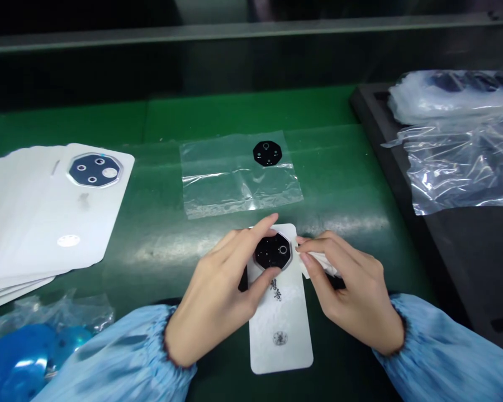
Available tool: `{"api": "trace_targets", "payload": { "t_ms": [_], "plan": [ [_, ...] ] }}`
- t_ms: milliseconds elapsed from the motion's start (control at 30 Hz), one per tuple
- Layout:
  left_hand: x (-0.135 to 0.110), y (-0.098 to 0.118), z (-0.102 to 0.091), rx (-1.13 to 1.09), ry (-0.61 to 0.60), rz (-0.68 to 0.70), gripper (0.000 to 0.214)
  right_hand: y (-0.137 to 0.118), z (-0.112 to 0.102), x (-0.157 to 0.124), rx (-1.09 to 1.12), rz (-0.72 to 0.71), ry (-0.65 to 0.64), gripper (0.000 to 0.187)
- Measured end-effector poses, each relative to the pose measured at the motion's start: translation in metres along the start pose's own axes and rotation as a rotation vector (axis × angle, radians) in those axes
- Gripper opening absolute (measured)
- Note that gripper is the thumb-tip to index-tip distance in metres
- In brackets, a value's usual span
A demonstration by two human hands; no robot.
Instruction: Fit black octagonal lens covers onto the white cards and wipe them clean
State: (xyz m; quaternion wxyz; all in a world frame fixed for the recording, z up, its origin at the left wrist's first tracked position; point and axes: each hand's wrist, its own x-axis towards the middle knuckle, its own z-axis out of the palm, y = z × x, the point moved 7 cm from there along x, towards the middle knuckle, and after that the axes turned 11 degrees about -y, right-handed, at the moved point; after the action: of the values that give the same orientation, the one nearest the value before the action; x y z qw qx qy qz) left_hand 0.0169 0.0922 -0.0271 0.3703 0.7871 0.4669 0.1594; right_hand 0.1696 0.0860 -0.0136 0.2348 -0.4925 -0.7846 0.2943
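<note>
Right at the top end of the white backing card (280, 335), the octagonal black lens plate (273, 251) sits pinched in my left hand (212, 296), thumb and fingers closed narrowly around its edges. My right hand (343, 285) is also narrow, gripping a folded white wipe (321, 264) whose tip touches the plate's right edge. I judge the plate light, thin, stiff and glossy, so it may scratch or smudge easily; I'd hold it by the rim, never the face. The card looks light and could slide on the green bench mat (243, 114). Beyond the card lies a clear plastic sheet (238, 178) bearing a second black plate (267, 153). Left of it is a stack of white cards (46, 212); right of it, crumpled plastic bags (456, 162) lie on a black tray (456, 268).
</note>
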Motion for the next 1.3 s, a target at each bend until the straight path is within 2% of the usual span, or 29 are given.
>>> {"api": "trace_targets", "payload": {
  "t_ms": [433, 1300],
  "plan": [
    [0.0032, -0.0011, -0.0004, -0.004, 0.013, -0.048, 0.067, -0.0013, -0.0008, 0.0006, -0.013, 0.009, 0.032, 0.007],
    [0.0039, 0.0023, 0.0002, -0.018, -0.003, -0.047, 0.071, -0.0015, 0.0, -0.0001, -0.015, 0.024, 0.014, 0.009]
  ]
}}
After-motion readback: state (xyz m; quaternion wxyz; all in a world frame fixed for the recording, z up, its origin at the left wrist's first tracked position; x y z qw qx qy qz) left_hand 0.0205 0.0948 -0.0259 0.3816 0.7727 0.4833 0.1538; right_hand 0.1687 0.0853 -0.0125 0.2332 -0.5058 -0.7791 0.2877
